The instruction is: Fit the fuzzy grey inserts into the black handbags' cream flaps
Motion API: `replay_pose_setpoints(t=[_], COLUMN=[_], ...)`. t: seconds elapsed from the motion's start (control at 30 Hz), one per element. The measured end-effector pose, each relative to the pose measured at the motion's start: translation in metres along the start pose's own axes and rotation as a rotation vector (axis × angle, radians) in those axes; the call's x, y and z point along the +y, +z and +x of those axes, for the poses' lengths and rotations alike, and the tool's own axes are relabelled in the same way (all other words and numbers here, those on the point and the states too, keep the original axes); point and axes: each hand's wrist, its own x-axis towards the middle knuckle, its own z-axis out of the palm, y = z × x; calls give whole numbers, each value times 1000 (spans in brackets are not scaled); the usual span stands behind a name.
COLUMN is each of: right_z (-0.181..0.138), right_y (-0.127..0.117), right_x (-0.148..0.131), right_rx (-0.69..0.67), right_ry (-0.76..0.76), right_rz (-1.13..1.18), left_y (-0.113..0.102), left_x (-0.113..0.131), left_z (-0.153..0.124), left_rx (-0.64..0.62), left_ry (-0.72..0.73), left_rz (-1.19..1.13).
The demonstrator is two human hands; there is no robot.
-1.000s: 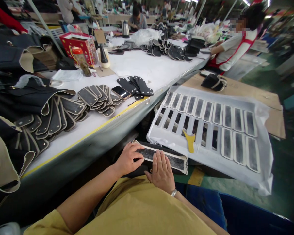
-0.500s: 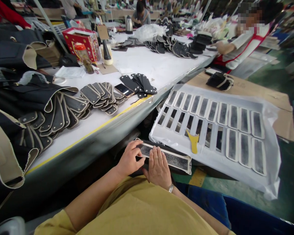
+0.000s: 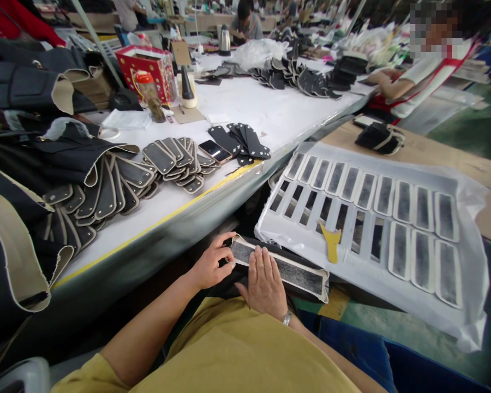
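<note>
Across my lap, on a dark surface, lies a long panel (image 3: 300, 276) with a dark grey speckled middle and a pale, raised border that curls up at the right end. My left hand (image 3: 213, 263) has its thumb and fingers curled at the panel's left end, gripping the edge. Flat on the panel's middle rests my right hand (image 3: 265, 281), palm down with fingers stretched out, hiding part of it. Just right of the panel, a white-covered rack (image 3: 362, 210) carries rows of similar pale-edged panels (image 3: 401, 250). A yellow forked tool (image 3: 331, 243) lies on the rack.
The white table (image 3: 188, 204) at left bears fanned stacks of dark, pale-edged pieces (image 3: 163, 155), a phone (image 3: 215, 151), a jar (image 3: 150, 97) and a red box (image 3: 147, 63). Black bag pieces (image 3: 69, 147) pile at far left. A co-worker (image 3: 429, 76) sits at upper right.
The view has shifted slightly, so the table and rack appear farther right. My left hand has slid a little left along the panel's end; my right hand stays flat on the panel.
</note>
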Motion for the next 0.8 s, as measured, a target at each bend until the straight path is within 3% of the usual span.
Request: replay_pose_setpoints(t=[0.37, 0.57, 0.8], right_z=[14, 18, 31], right_y=[4, 3, 5], right_x=[-8, -9, -15], right_rx=[-77, -83, -96], right_ry=[-5, -49, -64], right_rz=[44, 62, 80], left_y=[-7, -15, -6], left_x=[-7, -12, -10], left_z=[-2, -2, 3], left_rx=[5, -58, 18], left_ry=[-15, 41, 28], left_rz=[-41, -25, 26])
